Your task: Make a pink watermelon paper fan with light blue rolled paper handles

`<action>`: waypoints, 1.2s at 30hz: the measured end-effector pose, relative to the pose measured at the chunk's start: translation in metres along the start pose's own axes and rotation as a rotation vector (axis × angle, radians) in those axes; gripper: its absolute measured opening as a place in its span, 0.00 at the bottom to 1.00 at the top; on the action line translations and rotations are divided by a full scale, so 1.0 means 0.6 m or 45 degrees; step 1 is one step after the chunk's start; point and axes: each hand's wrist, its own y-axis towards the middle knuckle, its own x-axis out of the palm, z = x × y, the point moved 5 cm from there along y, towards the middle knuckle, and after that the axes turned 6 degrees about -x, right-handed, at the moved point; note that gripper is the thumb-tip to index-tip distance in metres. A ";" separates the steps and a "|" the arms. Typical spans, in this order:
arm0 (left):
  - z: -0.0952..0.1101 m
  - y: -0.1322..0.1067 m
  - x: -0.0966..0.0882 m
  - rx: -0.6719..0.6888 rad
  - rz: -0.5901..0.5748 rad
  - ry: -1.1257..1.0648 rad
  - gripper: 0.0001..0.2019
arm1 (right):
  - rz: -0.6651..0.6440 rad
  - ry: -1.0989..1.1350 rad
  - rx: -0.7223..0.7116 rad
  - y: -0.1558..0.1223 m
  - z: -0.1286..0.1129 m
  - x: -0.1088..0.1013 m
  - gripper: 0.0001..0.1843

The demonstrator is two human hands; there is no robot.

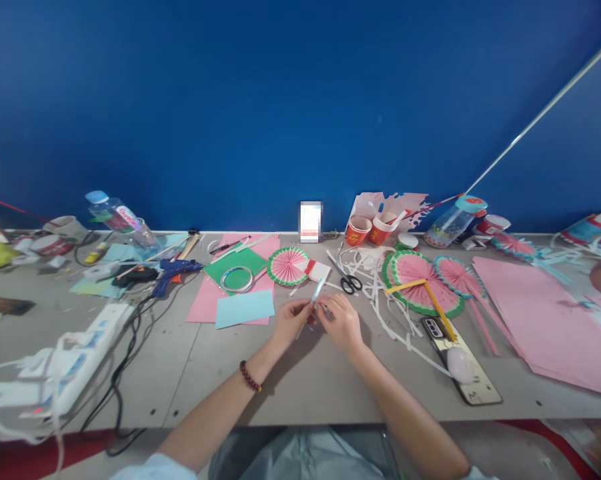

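Between my two hands, over the middle of the desk, is a narrow pale-blue strip (318, 290), apparently folded paper, tilted upward. The fingers of my left hand (291, 321) pinch it from one side. My right hand (341, 321) grips it from the other, fingertips almost touching the left ones. Its lower part is mostly hidden by the fingers. Just left lies a light-blue paper sheet (245, 309), with a tape roll (237, 289) behind it on green paper (255, 261). Beyond the hands rest a round pleated pink paper fan (286, 267) and black-handled scissors (351, 285).
A glue gun (173, 273) and a white power strip (93, 350) with cables lie left. Right are watermelon-like paper fans (410, 277), a phone (480, 390), pink sheets (545, 320) and white strips (380, 313). Paper cups (359, 231) stand behind. Part of another person shows far right.
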 end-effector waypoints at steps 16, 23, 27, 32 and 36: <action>-0.002 0.002 0.010 0.003 -0.117 0.014 0.22 | 0.042 0.143 0.130 0.003 0.013 -0.006 0.11; 0.001 -0.003 0.013 0.060 -0.123 0.043 0.19 | 0.042 -0.044 -0.058 0.005 0.003 -0.007 0.11; 0.006 -0.008 0.021 0.069 -0.139 0.068 0.19 | 0.082 -0.146 -0.139 0.007 -0.005 -0.010 0.11; 0.008 -0.009 0.023 0.059 -0.130 0.105 0.20 | 0.081 -0.147 -0.110 0.006 -0.003 -0.009 0.10; 0.004 -0.007 0.019 0.023 -0.129 0.097 0.20 | 0.066 -0.019 0.091 0.003 0.010 -0.008 0.09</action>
